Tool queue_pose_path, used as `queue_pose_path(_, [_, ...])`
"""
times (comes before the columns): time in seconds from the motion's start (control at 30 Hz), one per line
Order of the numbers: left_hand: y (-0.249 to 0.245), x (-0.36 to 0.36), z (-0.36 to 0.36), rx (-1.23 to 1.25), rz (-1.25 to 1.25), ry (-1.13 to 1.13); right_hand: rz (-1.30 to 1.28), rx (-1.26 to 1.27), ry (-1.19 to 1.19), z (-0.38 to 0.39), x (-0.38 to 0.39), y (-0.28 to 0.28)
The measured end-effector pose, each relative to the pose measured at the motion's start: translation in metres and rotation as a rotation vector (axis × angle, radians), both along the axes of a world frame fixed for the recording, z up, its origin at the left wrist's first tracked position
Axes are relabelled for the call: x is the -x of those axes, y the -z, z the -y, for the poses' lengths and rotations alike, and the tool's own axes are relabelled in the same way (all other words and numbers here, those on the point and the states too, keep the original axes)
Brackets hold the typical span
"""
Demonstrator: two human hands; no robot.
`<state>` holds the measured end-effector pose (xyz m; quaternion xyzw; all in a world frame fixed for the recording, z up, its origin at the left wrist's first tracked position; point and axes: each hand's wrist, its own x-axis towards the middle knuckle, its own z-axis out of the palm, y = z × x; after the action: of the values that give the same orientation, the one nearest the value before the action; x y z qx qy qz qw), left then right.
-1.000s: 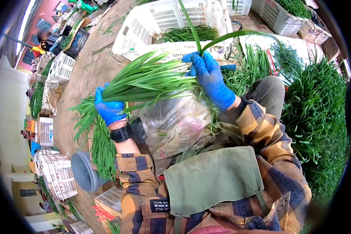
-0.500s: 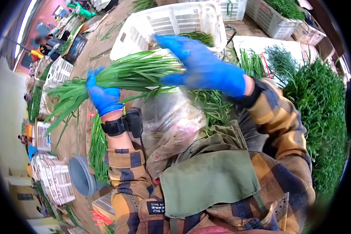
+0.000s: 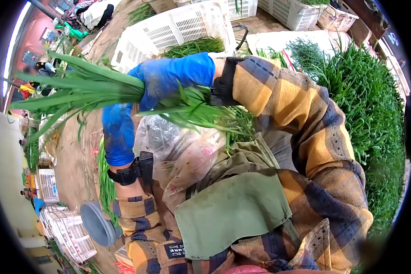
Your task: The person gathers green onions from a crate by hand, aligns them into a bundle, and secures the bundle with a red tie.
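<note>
My right hand (image 3: 162,80), in a blue glove, is wrapped round a bunch of garlic chives (image 3: 77,91) in front of me. Long flat leaves fan out to the left of its grip, and more leaves hang out below the wrist on the right. Directly beneath the bunch is my left hand (image 3: 118,130), also blue-gloved and pointing up. Leaves and the right hand hide its fingers. A clear plastic bag (image 3: 182,146) lies over my lap, below the hands.
Just beyond my hands stands a white plastic crate (image 3: 169,32) with greens inside. A tall heap of greens (image 3: 370,105) rises at my right. A white sheet (image 3: 265,41) bears more greens. At lower left are a grey bucket (image 3: 98,223) and stacked white crates (image 3: 68,230).
My right hand has come left and closed round the chives. The bunch's leaves now reach farther left and up. My left hand has dropped slightly beneath it, and the view has shifted.
</note>
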<state>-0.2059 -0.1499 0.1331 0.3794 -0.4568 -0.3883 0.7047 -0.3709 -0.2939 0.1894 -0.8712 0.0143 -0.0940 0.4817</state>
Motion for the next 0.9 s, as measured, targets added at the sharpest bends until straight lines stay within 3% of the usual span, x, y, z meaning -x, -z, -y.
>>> queue_pose_path(0.07, [-0.004, 0.006, -0.002, -0.042, -0.203, 0.157, -0.039, -0.104, -0.173, -0.008, 0.005, -0.006])
queue_pose_path(0.17, [-0.020, 0.029, 0.003, 0.032, 0.093, 0.207, -0.111, -0.233, -0.437, -0.019, -0.005, 0.008])
queue_pose_path(0.2, [-0.015, 0.028, -0.002, -0.057, 0.058, 0.067, -0.131, -0.267, -0.497, -0.021, -0.010, 0.015])
queue_pose_path(0.23, [-0.003, 0.019, -0.001, -0.011, -0.074, 0.163, -0.144, -0.291, -0.518, -0.019, -0.014, 0.021])
queue_pose_path(0.3, [0.021, -0.006, -0.001, 0.088, -0.341, 0.341, -0.160, -0.239, -0.366, -0.003, -0.012, 0.028])
queue_pose_path(0.33, [0.021, -0.010, -0.002, 0.024, -0.486, 0.230, -0.299, -0.011, -0.093, 0.005, 0.005, 0.014])
queue_pose_path(0.4, [0.020, -0.019, -0.011, 0.057, -0.521, 0.191, -0.085, 0.059, 0.260, 0.023, 0.030, 0.019])
queue_pose_path(0.5, [0.023, -0.038, -0.024, 0.083, -0.518, 0.003, 0.232, -0.241, 0.456, 0.042, 0.057, 0.049])
queue_pose_path(0.63, [0.026, -0.050, -0.027, 0.131, -0.523, -0.060, 0.158, -0.420, 0.515, 0.004, 0.087, 0.059])
queue_pose_path(0.7, [0.029, -0.053, -0.026, 0.144, -0.526, -0.077, 0.208, -0.312, 0.444, -0.014, 0.087, 0.086])
queue_pose_path(0.83, [0.026, -0.044, -0.024, 0.189, -0.567, -0.080, 0.205, 0.333, 0.555, -0.036, 0.067, 0.091])
queue_pose_path(0.9, [0.028, -0.041, -0.025, 0.202, -0.570, -0.099, 0.328, 0.401, 0.586, -0.035, 0.050, 0.109])
